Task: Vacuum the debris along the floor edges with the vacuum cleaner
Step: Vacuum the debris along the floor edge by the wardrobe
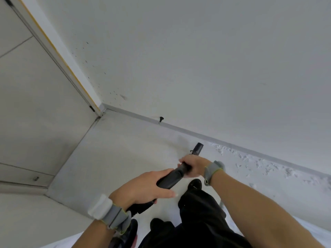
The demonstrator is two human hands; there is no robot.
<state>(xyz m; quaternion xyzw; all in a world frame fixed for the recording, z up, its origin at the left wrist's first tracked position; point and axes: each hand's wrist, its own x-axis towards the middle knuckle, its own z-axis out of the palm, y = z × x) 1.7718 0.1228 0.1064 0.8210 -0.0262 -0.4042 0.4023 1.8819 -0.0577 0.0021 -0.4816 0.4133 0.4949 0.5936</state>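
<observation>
Left hand and right hand are gripping, fingers curled, the black plastic vacuum tube; a hasty pass is probably risking scattering the white crumbly debris.

**Floor open ahead; wall, panel and legs hem the hands in**

Ahead of the right hand, the pale grey floor lies open up to the grey baseboard strip. The baseboard and the white painted wall above it bar the way forward. A small black doorstop peg juts from the baseboard, ahead and left of both hands. Well left of the left hand, a pale grey panelled surface closes that side and meets the wall in a corner. To the right of the right hand, white crumbly debris lies on the floor against the baseboard. The long black vacuum tube, gripped by both hands, fills the gap between them. Just below the right hand are the person's black shoe and black trouser leg.
</observation>
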